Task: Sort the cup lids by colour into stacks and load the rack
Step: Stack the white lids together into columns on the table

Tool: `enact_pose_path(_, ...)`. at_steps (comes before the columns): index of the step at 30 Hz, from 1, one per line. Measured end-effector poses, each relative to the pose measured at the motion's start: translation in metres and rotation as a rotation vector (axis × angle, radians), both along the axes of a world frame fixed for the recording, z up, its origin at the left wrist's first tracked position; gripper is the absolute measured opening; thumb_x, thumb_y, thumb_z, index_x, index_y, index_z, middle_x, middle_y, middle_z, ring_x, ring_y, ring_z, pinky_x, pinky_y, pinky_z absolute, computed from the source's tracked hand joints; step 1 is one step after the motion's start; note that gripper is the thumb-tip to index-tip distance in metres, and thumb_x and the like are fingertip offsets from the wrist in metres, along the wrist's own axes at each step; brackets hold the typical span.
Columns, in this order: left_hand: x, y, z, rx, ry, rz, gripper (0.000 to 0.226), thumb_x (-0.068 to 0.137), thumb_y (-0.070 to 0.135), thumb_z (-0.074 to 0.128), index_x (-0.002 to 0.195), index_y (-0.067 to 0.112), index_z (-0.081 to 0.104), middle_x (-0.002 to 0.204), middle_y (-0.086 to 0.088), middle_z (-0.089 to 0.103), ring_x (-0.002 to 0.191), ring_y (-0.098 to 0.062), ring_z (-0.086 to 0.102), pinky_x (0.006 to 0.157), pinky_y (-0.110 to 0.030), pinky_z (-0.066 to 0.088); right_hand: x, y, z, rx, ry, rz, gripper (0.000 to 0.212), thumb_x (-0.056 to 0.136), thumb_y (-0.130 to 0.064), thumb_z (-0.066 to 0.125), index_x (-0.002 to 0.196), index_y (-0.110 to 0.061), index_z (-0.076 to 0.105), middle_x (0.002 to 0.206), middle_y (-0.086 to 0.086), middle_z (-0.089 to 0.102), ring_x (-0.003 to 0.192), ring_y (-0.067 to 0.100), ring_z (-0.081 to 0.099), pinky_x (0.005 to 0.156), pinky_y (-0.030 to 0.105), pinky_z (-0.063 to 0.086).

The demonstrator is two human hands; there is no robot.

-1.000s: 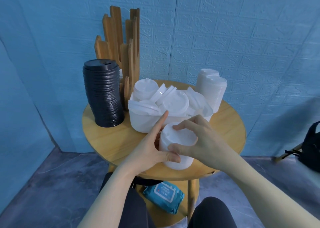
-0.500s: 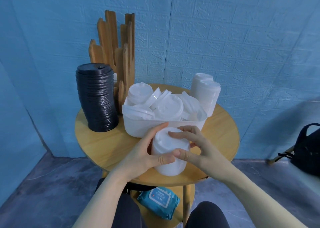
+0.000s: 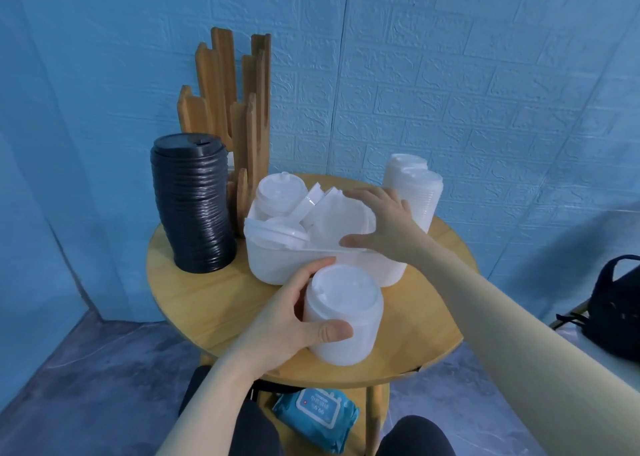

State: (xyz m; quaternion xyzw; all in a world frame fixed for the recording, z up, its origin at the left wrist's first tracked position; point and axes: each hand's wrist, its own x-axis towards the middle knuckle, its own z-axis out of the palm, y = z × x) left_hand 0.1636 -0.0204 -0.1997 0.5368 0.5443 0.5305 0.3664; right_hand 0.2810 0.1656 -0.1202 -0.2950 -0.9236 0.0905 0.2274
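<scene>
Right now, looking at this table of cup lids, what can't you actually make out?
- Head view: the right hand covers the loose white plastic lids in the white tub; whether it holds one is unclear.
- The tall black lid stack hides the wooden slotted rack's base.
- The round wooden table partly hides the blue wipes packet.
- The black bag is cut off by the right edge.

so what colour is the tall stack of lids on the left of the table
Black, seen clearly in the head view: the tall stack of lids beside the wooden rack.
</scene>
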Motion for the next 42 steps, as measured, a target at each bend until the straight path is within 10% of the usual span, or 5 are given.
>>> enact_pose_path(16, 0.000, 0.000, 0.000, 0.006, 0.002, 0.016, 0.103, 0.044, 0.069, 0.088, 0.135, 0.050, 0.044, 0.129, 0.031, 0.057, 0.125, 0.004, 0.051, 0.110, -0.033, 0.043, 0.036, -0.025, 0.006, 0.146, 0.113, -0.100, 0.074, 0.074, -0.048, 0.077, 0.139, -0.029, 0.047, 0.130, -0.004, 0.049, 0.127, 0.020, 0.033, 0.096, 0.027, 0.019)
enact_pose_path(22, 0.003, -0.001, 0.004, 0.053, 0.041, 0.026, 0.102, 0.058, 0.053, 0.085, 0.134, 0.077, 0.022, 0.149, 0.032, 0.038, 0.137, 0.008, 0.036, 0.114, -0.026, 0.034, 0.064, -0.068, 0.006, -0.237, 0.356, 0.080, 0.072, 0.067, -0.044, 0.080, 0.133, -0.031, 0.052, 0.119, -0.012, 0.050, 0.104, -0.009, 0.046, 0.089, 0.004, 0.033)
enact_pose_path(29, 0.004, -0.004, 0.004, 0.074, 0.051, 0.009, 0.108, 0.064, 0.049, 0.085, 0.135, 0.079, 0.009, 0.155, 0.028, 0.032, 0.142, 0.005, 0.032, 0.119, -0.032, 0.030, 0.072, -0.094, -0.014, -0.431, 0.297, 0.083, 0.077, 0.060, -0.062, 0.069, 0.131, -0.039, 0.049, 0.123, -0.020, 0.045, 0.107, -0.001, 0.049, 0.082, 0.012, 0.040)
enact_pose_path(35, 0.004, -0.003, 0.005, 0.089, 0.084, 0.020, 0.090, 0.071, 0.039, 0.087, 0.139, 0.065, 0.033, 0.140, 0.045, 0.038, 0.133, 0.020, 0.031, 0.103, -0.007, 0.033, 0.065, -0.113, -0.017, -0.227, 0.104, -0.173, 0.079, 0.056, -0.086, 0.047, 0.116, -0.037, 0.055, 0.110, -0.019, 0.050, 0.090, 0.006, 0.055, 0.075, 0.025, 0.045)
enact_pose_path(42, 0.002, -0.002, 0.001, 0.076, 0.035, 0.044, 0.084, 0.059, 0.046, 0.087, 0.131, 0.062, 0.046, 0.139, 0.024, 0.053, 0.132, -0.001, 0.048, 0.111, -0.032, 0.042, 0.088, -0.099, -0.018, -0.384, 0.218, 0.096, 0.037, 0.072, -0.057, 0.064, 0.104, -0.038, 0.067, 0.101, -0.017, 0.059, 0.091, 0.008, 0.059, 0.071, 0.017, 0.043)
